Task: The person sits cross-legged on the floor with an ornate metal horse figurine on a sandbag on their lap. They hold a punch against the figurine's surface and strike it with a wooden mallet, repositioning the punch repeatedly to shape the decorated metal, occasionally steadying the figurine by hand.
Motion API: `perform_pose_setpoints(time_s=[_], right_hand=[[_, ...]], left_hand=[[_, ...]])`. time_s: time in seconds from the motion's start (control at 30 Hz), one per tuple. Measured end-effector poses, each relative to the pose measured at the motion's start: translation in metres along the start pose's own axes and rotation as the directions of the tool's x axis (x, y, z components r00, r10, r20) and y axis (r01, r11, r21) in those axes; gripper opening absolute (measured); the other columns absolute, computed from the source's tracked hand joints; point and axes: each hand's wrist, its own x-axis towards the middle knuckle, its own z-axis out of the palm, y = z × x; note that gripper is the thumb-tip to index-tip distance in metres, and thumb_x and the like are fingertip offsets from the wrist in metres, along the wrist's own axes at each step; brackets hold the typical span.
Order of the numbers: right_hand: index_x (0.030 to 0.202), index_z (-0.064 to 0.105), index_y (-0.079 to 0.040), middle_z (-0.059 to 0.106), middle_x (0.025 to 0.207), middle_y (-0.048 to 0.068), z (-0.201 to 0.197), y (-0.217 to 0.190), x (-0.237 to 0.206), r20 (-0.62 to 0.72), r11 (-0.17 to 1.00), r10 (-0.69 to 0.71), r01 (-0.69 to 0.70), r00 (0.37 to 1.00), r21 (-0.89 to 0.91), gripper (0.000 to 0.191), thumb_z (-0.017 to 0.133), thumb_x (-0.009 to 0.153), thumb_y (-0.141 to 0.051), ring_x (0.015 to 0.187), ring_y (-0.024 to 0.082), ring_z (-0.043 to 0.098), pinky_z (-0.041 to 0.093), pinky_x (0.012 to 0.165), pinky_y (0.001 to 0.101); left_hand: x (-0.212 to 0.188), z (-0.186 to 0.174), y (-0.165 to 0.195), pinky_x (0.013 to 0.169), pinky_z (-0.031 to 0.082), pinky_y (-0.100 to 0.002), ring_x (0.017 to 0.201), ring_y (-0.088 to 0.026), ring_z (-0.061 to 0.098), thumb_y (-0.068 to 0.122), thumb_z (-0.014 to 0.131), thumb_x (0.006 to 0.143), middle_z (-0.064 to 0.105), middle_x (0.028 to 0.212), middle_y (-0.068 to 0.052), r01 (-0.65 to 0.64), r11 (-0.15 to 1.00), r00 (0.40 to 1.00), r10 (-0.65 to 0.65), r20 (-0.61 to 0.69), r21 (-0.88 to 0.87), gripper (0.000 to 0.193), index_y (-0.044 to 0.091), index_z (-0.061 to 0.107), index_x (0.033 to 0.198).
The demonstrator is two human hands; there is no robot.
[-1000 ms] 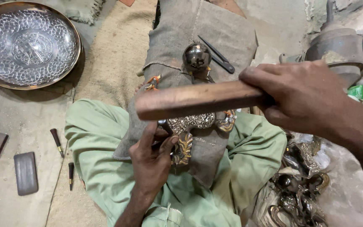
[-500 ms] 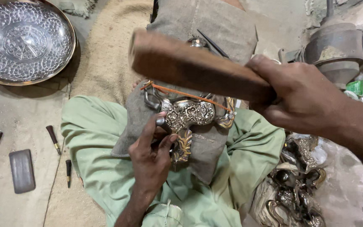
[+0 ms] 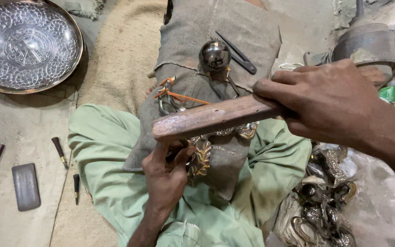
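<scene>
Floor workspace, cloth-draped lap; right hand (image 3: 330, 98) clenched on wooden mallet (image 3: 211, 120); left hand (image 3: 165, 176) pinches ornate metal piece (image 3: 200, 153); striking step, likely.

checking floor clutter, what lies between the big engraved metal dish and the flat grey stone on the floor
In the head view, only bare dusty floor lies between the engraved dish and the grey stone; two small dark-handled tools lie off to the right.

Worn brown wooden bat (image 3: 213, 120): matt, scuffed. Round embossed metal tray (image 3: 26, 43): glossy. Grey cloth pad (image 3: 234, 32): coarse, dusty. Polished steel ball (image 3: 214, 54): mirror-smooth.
</scene>
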Motion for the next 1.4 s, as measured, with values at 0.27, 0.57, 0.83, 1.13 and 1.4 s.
perform_pose_setpoints(time_s=[0.27,0.57,0.83,1.13,1.4], right_hand=[[0.126,0.057,-0.022,0.066,0.089,-0.002,-0.016,-0.008,0.007,0.395,0.962,0.247,-0.273,0.885,0.01,0.042,0.069,0.086,-0.029,0.068,0.016,0.069,0.056,0.064,0.0355],[0.132,0.056,-0.009,0.072,0.093,0.008,0.045,-0.023,-0.05,0.09,0.681,0.505,-0.46,0.858,0.57,0.057,0.079,0.083,-0.026,0.072,0.019,0.071,0.057,0.064,0.0363],[0.142,0.059,-0.006,0.073,0.104,0.008,0.116,-0.06,-0.085,-0.081,0.379,0.687,-0.262,0.722,0.887,0.067,0.087,0.083,-0.023,0.09,0.012,0.064,0.054,0.081,0.0296],[0.137,0.066,-0.007,0.072,0.108,0.016,0.129,-0.038,-0.079,-0.248,0.591,0.663,-0.289,0.707,0.753,0.055,0.082,0.085,-0.013,0.093,0.02,0.07,0.056,0.081,0.0343],[0.125,0.069,-0.01,0.075,0.103,0.014,0.104,-0.003,-0.06,-0.345,0.859,0.455,-0.304,0.821,0.411,0.052,0.073,0.074,-0.003,0.092,0.033,0.072,0.055,0.078,0.0449]], left_hand=[[0.002,0.001,0.0,0.071,0.053,-0.022,0.076,-0.007,0.063,-0.006,0.076,0.09,0.071,0.086,-0.004,0.007,0.996,1.0,-0.007,0.0,-0.086,0.061,0.01,0.056,0.145],[0.03,-0.022,0.018,0.076,0.063,-0.027,0.085,-0.008,0.069,-0.005,0.075,0.089,0.074,0.108,-0.005,0.113,0.978,0.992,-0.099,0.082,-0.178,0.061,0.009,0.055,0.145],[0.067,0.007,0.032,0.074,0.062,-0.031,0.088,-0.016,0.079,-0.003,0.076,0.087,0.079,0.102,-0.011,-0.228,0.961,0.896,0.144,0.42,0.157,0.058,0.012,0.059,0.14],[0.063,0.016,0.045,0.069,0.058,-0.04,0.083,-0.026,0.077,-0.005,0.074,0.084,0.075,0.095,-0.015,-0.252,0.897,0.931,0.123,0.343,0.363,0.062,0.015,0.057,0.141],[0.058,0.018,0.047,0.069,0.06,-0.04,0.086,-0.026,0.078,-0.009,0.07,0.084,0.075,0.097,-0.016,-0.24,0.879,0.949,0.123,0.29,0.412,0.065,0.015,0.054,0.142]])
